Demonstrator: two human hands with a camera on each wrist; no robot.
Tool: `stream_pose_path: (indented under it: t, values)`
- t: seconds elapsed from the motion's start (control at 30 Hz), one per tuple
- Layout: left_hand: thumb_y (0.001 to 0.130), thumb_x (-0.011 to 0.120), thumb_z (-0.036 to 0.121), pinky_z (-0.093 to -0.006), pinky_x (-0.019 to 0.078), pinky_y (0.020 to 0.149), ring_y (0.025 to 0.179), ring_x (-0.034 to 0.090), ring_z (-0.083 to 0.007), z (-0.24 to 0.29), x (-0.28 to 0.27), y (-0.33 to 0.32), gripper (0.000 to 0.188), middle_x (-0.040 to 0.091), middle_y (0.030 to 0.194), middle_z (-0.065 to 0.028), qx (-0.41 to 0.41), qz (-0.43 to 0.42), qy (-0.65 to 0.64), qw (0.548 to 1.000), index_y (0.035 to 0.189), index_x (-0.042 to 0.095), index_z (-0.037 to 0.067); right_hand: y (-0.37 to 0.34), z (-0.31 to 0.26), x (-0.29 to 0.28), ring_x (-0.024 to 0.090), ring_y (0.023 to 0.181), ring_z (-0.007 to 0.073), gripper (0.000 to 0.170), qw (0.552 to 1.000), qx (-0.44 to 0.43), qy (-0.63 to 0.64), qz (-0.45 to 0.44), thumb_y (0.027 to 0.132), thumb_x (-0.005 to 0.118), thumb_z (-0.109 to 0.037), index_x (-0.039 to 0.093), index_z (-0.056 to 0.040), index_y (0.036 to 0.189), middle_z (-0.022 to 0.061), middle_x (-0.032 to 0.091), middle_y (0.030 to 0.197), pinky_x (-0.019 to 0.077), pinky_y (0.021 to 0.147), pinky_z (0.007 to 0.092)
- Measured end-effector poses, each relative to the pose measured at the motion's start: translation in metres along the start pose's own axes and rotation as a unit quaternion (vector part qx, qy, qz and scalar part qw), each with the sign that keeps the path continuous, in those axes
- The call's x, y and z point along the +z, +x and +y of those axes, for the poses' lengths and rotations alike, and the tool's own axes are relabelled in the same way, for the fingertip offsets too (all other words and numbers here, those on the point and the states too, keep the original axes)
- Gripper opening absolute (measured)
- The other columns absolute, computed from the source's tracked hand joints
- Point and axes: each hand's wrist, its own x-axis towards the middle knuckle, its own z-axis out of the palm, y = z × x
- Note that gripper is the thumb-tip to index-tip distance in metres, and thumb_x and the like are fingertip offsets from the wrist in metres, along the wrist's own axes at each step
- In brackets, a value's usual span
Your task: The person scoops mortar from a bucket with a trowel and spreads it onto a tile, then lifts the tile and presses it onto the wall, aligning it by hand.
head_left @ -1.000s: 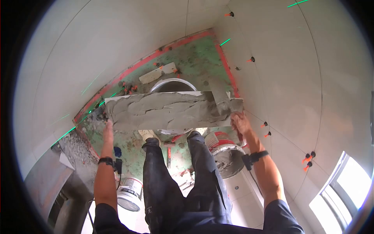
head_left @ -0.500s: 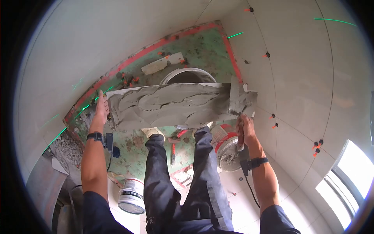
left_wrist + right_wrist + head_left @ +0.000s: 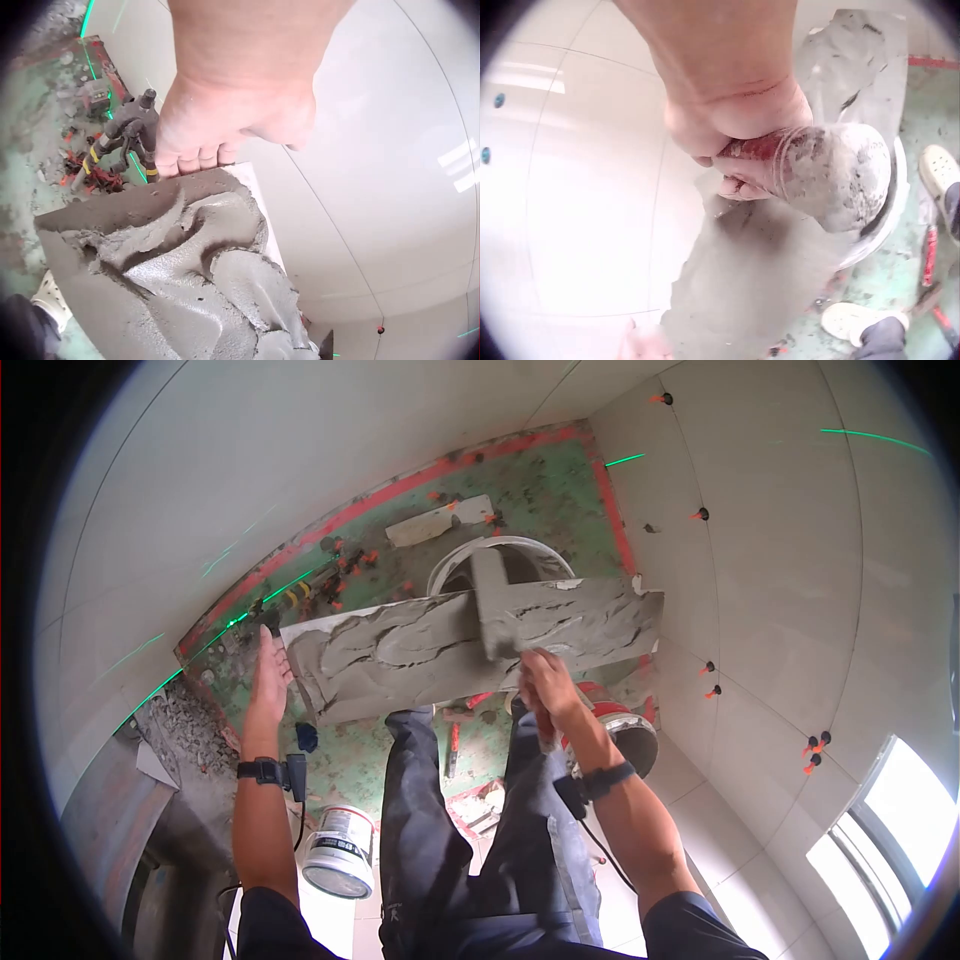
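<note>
Ridged grey mortar (image 3: 400, 645) is flanked by outstretched left hand (image 3: 268, 675). Red trowel handle (image 3: 545, 726) is gripped by right hand (image 3: 548, 682); caked round butt (image 3: 844, 176) shown in right wrist view only.

Beyond the slab (image 3: 400, 645), a round bucket (image 3: 541, 546) blocks the middle, and the trowel (image 3: 490, 595) juts across the slab's far edge. Off its left end, a stand (image 3: 127, 131) takes up room. Off its right end, the wall (image 3: 770, 560) limits passage. On its near side, a hand could pass between the left forearm (image 3: 262, 800) and left leg (image 3: 412, 790).
</note>
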Motion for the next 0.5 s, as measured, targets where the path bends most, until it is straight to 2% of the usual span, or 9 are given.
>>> stream_pose_path:
  t: [0.03,0.07,0.1,0.17,0.2,0.3,0.33,0.4,0.5]
  values:
    - [0.090,0.031,0.077,-0.0395,0.0237,0.114,0.137,0.037,-0.0288,-0.002,-0.002,0.001,0.101,0.035,0.152,-0.0200,0.000,0.002,0.001,1.000,0.148,0.027,-0.006,0.010,-0.008,0.015,0.049,0.049,0.0135,0.028,1.000,-0.006,0.001,-0.024,0.094,0.051,-0.033,0.054,-0.0070,0.084,0.0039,0.053,0.064,0.0401,0.045,0.0281]
    - [0.089,0.033,0.078,-0.0373,0.0274,0.110,0.133,0.041,-0.0262,-0.007,-0.005,0.002,0.100,0.041,0.147,-0.0171,-0.001,0.010,-0.002,1.000,0.146,0.033,-0.004,0.017,-0.018,0.030,0.049,0.049,0.0135,0.028,1.000,-0.006,0.001,-0.025,0.094,0.051,-0.033,0.054,-0.0070,0.084,0.0039,0.053,0.064,0.0401,0.045,0.0281]
    - [0.088,0.034,0.079,-0.0352,0.0311,0.107,0.128,0.046,-0.0235,-0.012,-0.007,0.003,0.098,0.048,0.143,-0.0142,-0.001,0.018,-0.005,1.000,0.144,0.038,-0.002,0.023,-0.029,0.044,0.048,0.048,0.0134,0.027,0.998,-0.007,-0.025,-0.065,0.094,0.051,-0.032,0.053,-0.0073,0.084,0.0039,0.053,0.064,0.0398,0.045,0.0281]
    - [0.089,0.033,0.078,-0.0374,0.0289,0.109,0.131,0.043,-0.0257,-0.017,-0.007,0.006,0.099,0.044,0.146,-0.0169,-0.004,0.026,-0.012,1.000,0.145,0.034,-0.004,0.022,-0.037,0.058,0.048,0.047,0.0132,0.027,0.993,-0.009,-0.052,-0.109,0.095,0.051,-0.032,0.053,-0.0075,0.083,0.0040,0.053,0.064,0.0396,0.044,0.0280]
    - [0.090,0.033,0.077,-0.0396,0.0268,0.111,0.134,0.040,-0.0278,-0.014,-0.006,0.003,0.100,0.040,0.149,-0.0195,-0.006,0.034,-0.021,0.999,0.146,0.031,-0.006,0.018,-0.037,0.059,0.046,0.048,0.0123,0.027,0.994,0.001,-0.027,-0.102,0.094,0.052,-0.032,0.053,-0.0078,0.082,0.0023,0.051,0.063,0.0387,0.044,0.0281]
    - [0.090,0.034,0.077,-0.0397,0.0273,0.111,0.134,0.041,-0.0272,-0.003,-0.001,-0.005,0.099,0.040,0.149,-0.0189,-0.008,0.021,-0.018,1.000,0.147,0.032,-0.005,-0.004,-0.025,0.035,0.046,0.048,0.0116,0.029,0.997,0.022,-0.010,-0.077,0.094,0.054,-0.034,0.053,-0.0079,0.082,0.0009,0.050,0.062,0.0378,0.044,0.0275]
    - [0.090,0.034,0.077,-0.0395,0.0282,0.110,0.132,0.043,-0.0265,-0.006,-0.002,-0.004,0.097,0.043,0.147,-0.0181,0.000,0.017,-0.023,1.000,0.145,0.036,-0.003,-0.016,-0.021,0.022,0.047,0.048,0.0117,0.031,0.997,0.046,0.002,-0.066,0.094,0.054,-0.036,0.054,-0.0076,0.082,0.0011,0.051,0.062,0.0382,0.044,0.0272]
    - [0.090,0.035,0.077,-0.0394,0.0285,0.110,0.131,0.044,-0.0264,-0.005,-0.005,-0.004,0.096,0.044,0.146,-0.0176,0.006,0.014,-0.031,0.999,0.144,0.038,-0.003,-0.037,-0.016,-0.004,0.049,0.048,0.0122,0.032,0.991,0.061,-0.072,-0.093,0.095,0.051,-0.038,0.054,-0.0080,0.083,0.0022,0.052,0.062,0.0390,0.044,0.0272]
    - [0.090,0.035,0.076,-0.0389,0.0299,0.109,0.128,0.047,-0.0262,-0.005,-0.007,-0.005,0.096,0.048,0.142,-0.0190,0.017,-0.005,-0.036,0.999,0.141,0.042,-0.004,-0.046,0.002,0.002,0.050,0.048,0.0129,0.034,0.996,0.044,-0.054,-0.063,0.095,0.049,-0.039,0.054,-0.0078,0.084,0.0032,0.053,0.061,0.0399,0.044,0.0279]
